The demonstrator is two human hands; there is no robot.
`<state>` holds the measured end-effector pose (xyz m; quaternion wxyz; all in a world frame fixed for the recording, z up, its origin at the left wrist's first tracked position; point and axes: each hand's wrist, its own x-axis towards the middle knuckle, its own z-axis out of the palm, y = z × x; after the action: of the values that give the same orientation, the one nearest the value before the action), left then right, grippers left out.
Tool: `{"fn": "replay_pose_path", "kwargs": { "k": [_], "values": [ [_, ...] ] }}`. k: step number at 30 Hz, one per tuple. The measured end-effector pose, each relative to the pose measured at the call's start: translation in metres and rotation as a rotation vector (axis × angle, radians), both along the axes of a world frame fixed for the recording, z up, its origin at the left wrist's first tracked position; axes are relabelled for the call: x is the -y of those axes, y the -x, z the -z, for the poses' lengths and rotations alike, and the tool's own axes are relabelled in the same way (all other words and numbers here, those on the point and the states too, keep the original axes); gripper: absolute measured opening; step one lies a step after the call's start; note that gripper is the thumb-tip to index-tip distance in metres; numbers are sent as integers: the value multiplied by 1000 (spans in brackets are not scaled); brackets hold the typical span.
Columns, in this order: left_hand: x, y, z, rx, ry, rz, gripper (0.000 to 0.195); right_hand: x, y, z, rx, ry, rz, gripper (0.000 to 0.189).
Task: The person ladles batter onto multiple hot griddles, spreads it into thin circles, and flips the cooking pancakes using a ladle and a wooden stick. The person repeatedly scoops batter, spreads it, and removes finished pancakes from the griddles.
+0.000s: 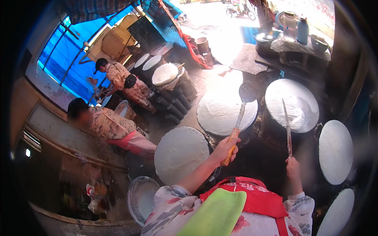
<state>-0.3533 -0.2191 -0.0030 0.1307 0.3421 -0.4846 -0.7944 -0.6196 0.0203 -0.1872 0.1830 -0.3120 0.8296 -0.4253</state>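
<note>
My left hand (226, 150) grips the orange-brown handle of a long metal ladle (247, 92). The ladle's round bowl is raised at the far right edge of a round griddle (223, 113) coated in white batter. In my right hand (293, 168) is a long, thin spatula (286, 124), its blade reaching across another round griddle (305, 100). Batter there looks wet and shiny on one side and wrinkled near the blade. Below my left forearm lies a third white-coated round (180, 153), partly hidden by the arm.
More white rounds (336, 152) line the right side. At lower left stands a basin (141, 197) of pale liquid. Two people (115, 124) work on the left, near stacked honeycomb coal briquettes (169, 103) and piled white sheets (165, 73). A flask (302, 31) and bowl (319, 43) occupy the back-right counter.
</note>
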Motion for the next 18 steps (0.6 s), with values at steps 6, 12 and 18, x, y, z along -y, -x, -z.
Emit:
{"fn": "replay_pose_path", "kwargs": {
  "k": [6,12,18],
  "values": [
    [7,13,-3,51,28,17,39,-4,30,-24,493,66,262,33],
    [4,23,-2,75,57,55,40,-6,9,-44,-27,-169,-18,35],
    [0,34,-6,79,47,48,38,8,51,-58,269,-155,144,40]
  ]
}}
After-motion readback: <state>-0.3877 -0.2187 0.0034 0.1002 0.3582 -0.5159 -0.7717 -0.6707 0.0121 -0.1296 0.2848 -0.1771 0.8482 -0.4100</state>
